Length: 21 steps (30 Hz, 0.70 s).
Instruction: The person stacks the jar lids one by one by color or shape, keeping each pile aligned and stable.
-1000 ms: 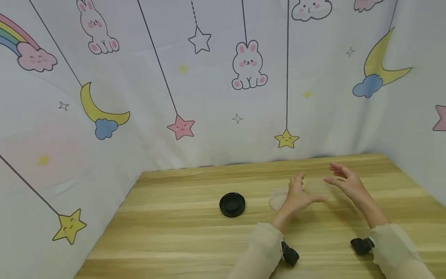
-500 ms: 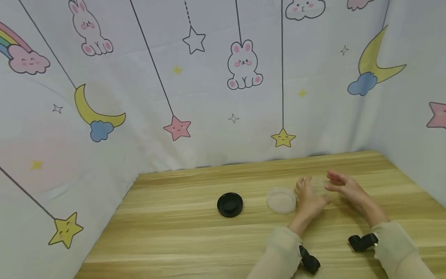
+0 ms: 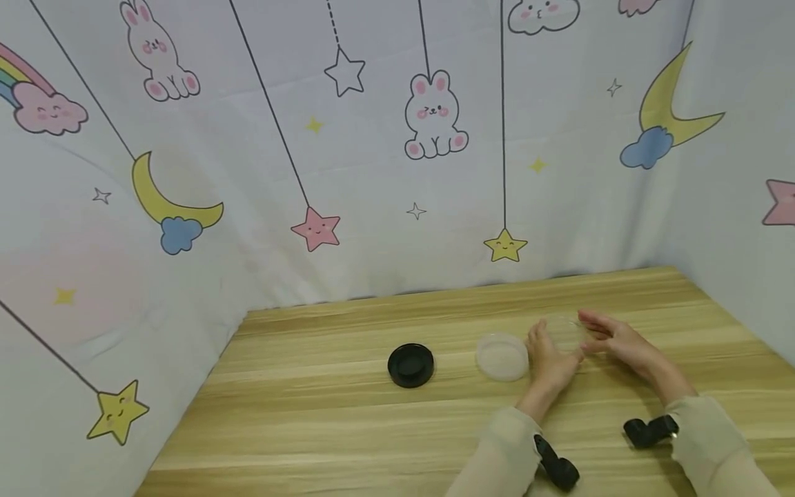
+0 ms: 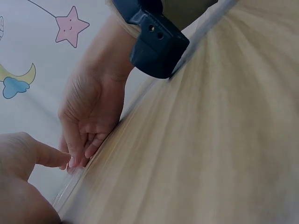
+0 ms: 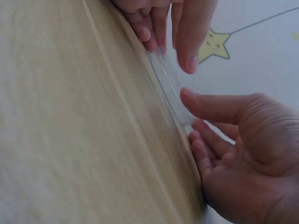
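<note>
A clear, shallow round dish (image 3: 565,333) lies on the table between both hands, low against the wood in the right wrist view. My left hand (image 3: 555,357) holds its left and near sides, fingers along the rim and thumb reaching across the front. Around the right edge curls my right hand (image 3: 624,345); in the right wrist view its thumb (image 5: 217,106) is at the rim and the other fingers at the side. Just left of the left hand stands a second clear round dish (image 3: 502,357). Further left is a black round dish (image 3: 410,366) with a raised middle.
The wood-grain table (image 3: 310,428) ends at the back against a white cloth (image 3: 373,276) printed with rabbits, stars and moons. Black wrist cameras hang below the left sleeve (image 3: 503,449) and the right sleeve (image 3: 714,428).
The left hand has moved right, off the second clear dish and onto the first one. The right hand has come lower and closed in on that dish's right edge. The head view has shifted slightly.
</note>
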Tool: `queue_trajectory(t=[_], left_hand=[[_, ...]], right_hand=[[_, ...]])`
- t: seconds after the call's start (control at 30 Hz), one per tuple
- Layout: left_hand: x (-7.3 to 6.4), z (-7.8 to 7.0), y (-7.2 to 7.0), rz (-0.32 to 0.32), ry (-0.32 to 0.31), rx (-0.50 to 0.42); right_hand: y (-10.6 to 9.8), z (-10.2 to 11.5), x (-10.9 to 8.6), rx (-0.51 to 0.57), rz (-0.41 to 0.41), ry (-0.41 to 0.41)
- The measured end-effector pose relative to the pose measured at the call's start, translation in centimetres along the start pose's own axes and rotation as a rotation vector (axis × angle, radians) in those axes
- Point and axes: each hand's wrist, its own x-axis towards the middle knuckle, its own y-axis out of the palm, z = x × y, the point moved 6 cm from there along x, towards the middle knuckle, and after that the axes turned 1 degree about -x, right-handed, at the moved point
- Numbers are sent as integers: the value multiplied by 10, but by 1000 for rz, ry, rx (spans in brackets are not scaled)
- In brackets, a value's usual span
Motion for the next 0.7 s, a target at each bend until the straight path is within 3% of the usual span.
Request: queue_trajectory(t=[0.1,0.33,0.57,0.7], left_hand=[[-2,-1,0,-31,39,54],[-3,1,1,-2,-24,2],[-4,1,1,-18,-24,-12],[-4,1,1,-30,-20,32]], right_hand=[[1,1,-2,14,8,-25],[2,3,-2,-67,13,-57],[3,6,-5,-71,21,-71],[2,5,-6,-78,25,-81]])
